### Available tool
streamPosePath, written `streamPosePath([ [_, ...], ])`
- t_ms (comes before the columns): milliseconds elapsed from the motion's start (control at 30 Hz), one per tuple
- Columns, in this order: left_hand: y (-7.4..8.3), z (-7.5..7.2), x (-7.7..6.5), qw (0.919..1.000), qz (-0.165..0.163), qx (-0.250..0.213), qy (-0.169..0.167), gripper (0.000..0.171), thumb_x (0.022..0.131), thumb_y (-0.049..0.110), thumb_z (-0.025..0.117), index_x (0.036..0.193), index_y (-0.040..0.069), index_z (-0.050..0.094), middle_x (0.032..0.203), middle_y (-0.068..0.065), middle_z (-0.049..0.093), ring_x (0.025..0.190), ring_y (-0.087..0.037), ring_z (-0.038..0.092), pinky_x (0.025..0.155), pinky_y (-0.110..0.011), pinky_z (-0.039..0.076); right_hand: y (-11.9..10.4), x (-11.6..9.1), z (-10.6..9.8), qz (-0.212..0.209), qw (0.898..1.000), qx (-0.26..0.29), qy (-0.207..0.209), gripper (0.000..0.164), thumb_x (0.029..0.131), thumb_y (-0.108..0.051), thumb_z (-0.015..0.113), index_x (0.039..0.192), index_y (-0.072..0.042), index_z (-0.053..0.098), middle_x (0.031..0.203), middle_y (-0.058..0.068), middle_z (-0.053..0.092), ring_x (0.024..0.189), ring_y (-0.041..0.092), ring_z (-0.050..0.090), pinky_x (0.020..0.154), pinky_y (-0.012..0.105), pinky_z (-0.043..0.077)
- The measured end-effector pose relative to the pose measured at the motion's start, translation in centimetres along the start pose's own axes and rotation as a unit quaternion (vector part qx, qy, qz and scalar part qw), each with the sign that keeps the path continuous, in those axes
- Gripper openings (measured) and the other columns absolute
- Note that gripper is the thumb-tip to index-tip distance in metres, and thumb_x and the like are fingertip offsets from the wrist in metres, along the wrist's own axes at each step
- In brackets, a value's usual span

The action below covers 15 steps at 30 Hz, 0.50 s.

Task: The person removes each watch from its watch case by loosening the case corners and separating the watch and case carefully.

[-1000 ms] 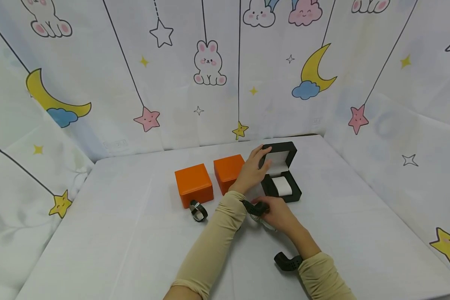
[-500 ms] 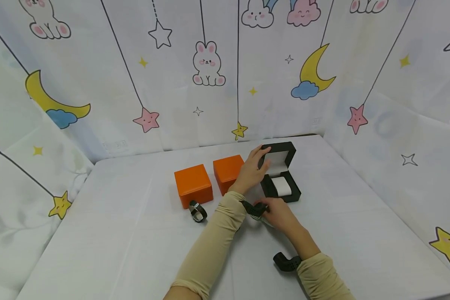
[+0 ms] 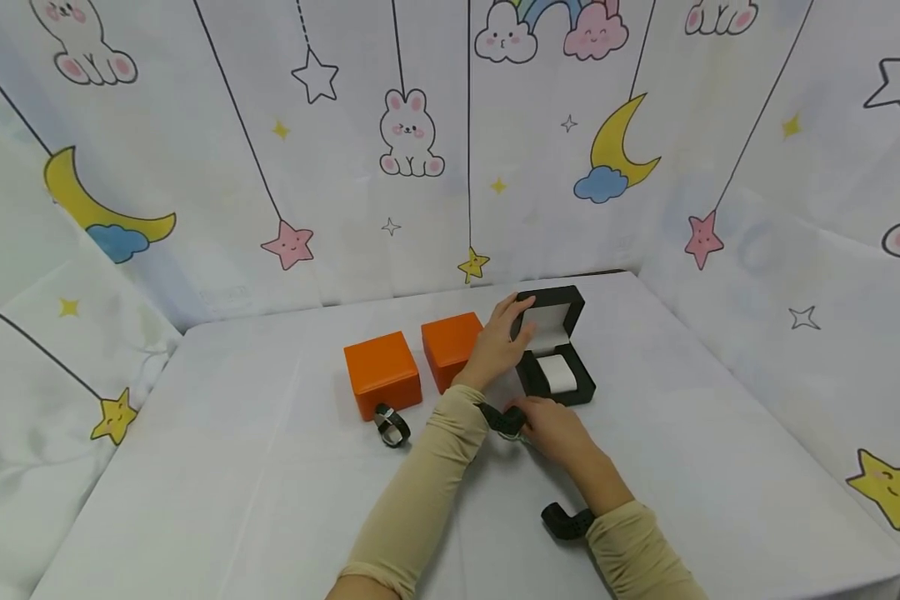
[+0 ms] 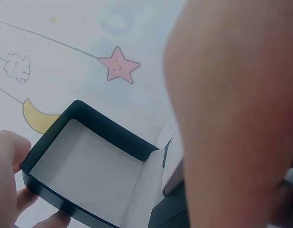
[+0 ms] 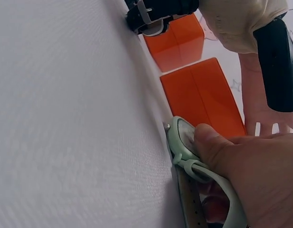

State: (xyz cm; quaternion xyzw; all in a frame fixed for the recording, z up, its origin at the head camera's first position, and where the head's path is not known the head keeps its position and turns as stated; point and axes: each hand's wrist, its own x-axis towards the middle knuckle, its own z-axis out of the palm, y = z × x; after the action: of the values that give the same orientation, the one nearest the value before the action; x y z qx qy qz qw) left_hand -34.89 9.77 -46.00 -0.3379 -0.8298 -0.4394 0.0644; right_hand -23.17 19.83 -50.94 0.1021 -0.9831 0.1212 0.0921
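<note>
My left hand [image 3: 492,346] holds the raised lid [image 4: 87,164] of a black watch box [image 3: 583,385], fingers at its left edge. The box stands open, with a white cushion [image 3: 557,373] inside. Just in front of the box, my right hand [image 3: 558,429] pinches a pale green wristwatch [image 5: 180,142]. In the right wrist view the thumb presses on its case, and the green strap hangs in a loop beneath the hand. Most of that watch is hidden in the head view.
Two orange boxes, a left one [image 3: 382,372] and a right one [image 3: 450,343], stand left of the black box. A black-strapped watch [image 3: 392,426] lies in front of the left box. A printed curtain rises behind the white-covered table [image 3: 270,500].
Less of the green watch shows in the head view now, as its strap has drawn in beneath my right hand. The left hand stays on the lid. The head view has shifted slightly.
</note>
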Motion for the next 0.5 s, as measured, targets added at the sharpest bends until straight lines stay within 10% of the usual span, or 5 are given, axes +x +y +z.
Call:
streamPosePath([
  [500, -0.22, -0.07, 0.02, 0.9999, -0.01, -0.011, -0.004, 0.045, 0.094, 0.039, 0.041, 0.138, 0.036, 0.033, 0.149, 0.001, 0.021, 0.128, -0.024, 0.038, 0.099, -0.05, 0.034, -0.08, -0.11, 0.09, 0.079, 0.994, 0.072, -0.026, 0.018, 0.082, -0.009, 0.053, 0.096, -0.012, 0.064, 0.069, -0.003, 0.059, 0.054, 0.009, 0.045, 0.046, 0.025, 0.034],
])
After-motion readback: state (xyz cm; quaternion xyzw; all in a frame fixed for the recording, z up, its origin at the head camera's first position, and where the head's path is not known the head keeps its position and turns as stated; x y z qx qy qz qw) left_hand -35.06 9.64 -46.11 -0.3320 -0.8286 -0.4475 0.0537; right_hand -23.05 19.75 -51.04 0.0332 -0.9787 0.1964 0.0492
